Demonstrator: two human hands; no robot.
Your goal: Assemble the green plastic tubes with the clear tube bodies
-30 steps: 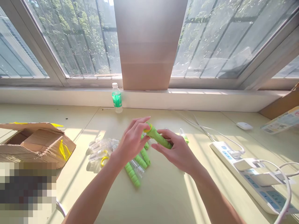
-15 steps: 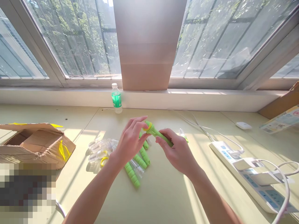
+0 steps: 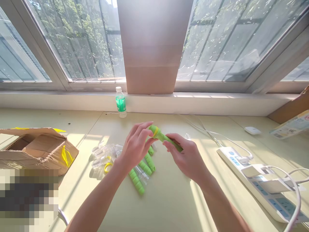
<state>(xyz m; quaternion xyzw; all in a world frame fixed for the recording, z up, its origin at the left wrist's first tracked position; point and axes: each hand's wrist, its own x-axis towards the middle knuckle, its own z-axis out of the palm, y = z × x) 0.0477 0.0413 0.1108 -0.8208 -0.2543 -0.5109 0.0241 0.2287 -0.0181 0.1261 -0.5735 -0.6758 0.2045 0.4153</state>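
My right hand [image 3: 190,158] grips the shaft of a green handle [image 3: 163,138] that has a yellow ring near its upper end. The fingers of my left hand [image 3: 135,145] pinch that upper end at the ring. Both hands hold it above the pale green table [image 3: 169,199]. Under my left hand lie several more green ribbed handles [image 3: 137,182]. To their left sits a heap of clear plastic tubes [image 3: 106,154] with a loose yellow ring [image 3: 107,166].
An open cardboard box [image 3: 36,149] stands at the left. A water bottle [image 3: 120,102] with a green label stands by the window ledge. A white power strip [image 3: 260,182] with plugs and cables lies at the right, with a small white device [image 3: 252,130] behind it.
The handle's top has tipped slightly up and right between my hands. My left fingers have shifted round its ringed end. Everything on the table has stayed put.
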